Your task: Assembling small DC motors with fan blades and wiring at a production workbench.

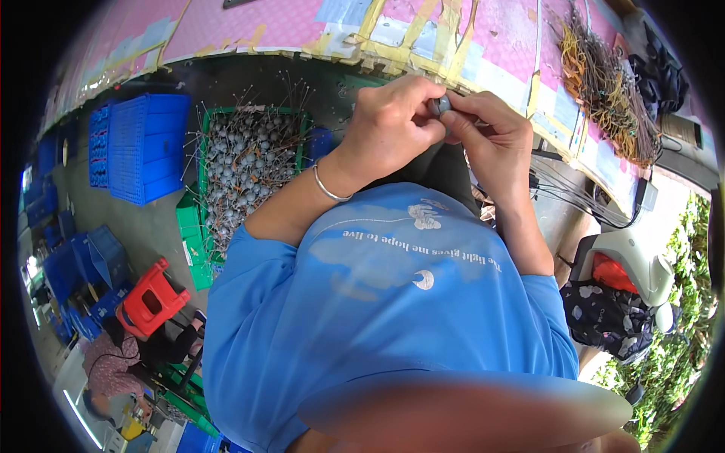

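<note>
Between my two hands, close to the table's near edge, is a small grey rounded piece [439, 105]. My left hand [393, 121], with a metal bangle on its wrist, pinches it from the left. My right hand [491, 128] has its thumb and fingers closed on its right side. Fingertips cover much of the piece, so its full shape and any wire on it are hidden. Left of my left forearm stands a green crate [202, 155] heaped with grey ball-shaped parts [249, 158] on thin wires.
A pink-covered, taped table [294, 23] runs along the top. Orange and brown wire bundles [608, 90] lie on its right. Blue crates [147, 149] and a red stool [153, 297] stand left. A person [113, 366] is at lower left, a scooter [630, 264] at right.
</note>
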`<state>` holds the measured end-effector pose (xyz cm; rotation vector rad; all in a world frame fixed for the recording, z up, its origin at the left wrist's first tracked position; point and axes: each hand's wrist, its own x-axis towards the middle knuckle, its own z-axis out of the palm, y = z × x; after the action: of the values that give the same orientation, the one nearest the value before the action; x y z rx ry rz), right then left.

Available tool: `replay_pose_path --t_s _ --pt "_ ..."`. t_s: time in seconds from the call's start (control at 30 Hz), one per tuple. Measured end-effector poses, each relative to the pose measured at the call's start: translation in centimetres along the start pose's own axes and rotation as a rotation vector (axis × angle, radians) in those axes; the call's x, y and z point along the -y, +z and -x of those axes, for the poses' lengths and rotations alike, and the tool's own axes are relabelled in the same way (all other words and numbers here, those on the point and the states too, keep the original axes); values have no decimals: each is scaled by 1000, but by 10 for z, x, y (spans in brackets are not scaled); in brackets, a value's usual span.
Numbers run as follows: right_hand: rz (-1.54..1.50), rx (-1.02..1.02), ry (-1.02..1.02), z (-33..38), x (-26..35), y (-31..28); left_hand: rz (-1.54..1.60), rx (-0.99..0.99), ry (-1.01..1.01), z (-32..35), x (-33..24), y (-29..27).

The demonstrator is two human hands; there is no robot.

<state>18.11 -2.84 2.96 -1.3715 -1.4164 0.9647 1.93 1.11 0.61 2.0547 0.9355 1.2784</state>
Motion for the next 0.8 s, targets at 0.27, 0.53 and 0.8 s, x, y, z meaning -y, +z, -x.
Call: replay_pose_path --t_s 0.27,0.53,0.8 --pt "-134 30 200 -3 -17 -12 -54 94 27 -5 12 6" --pt "-590 108 154 -13 -35 -26 505 183 -321 -10 2 9" --pt "-930 101 186 -17 -34 -1 490 100 -340 -7 -4 16"
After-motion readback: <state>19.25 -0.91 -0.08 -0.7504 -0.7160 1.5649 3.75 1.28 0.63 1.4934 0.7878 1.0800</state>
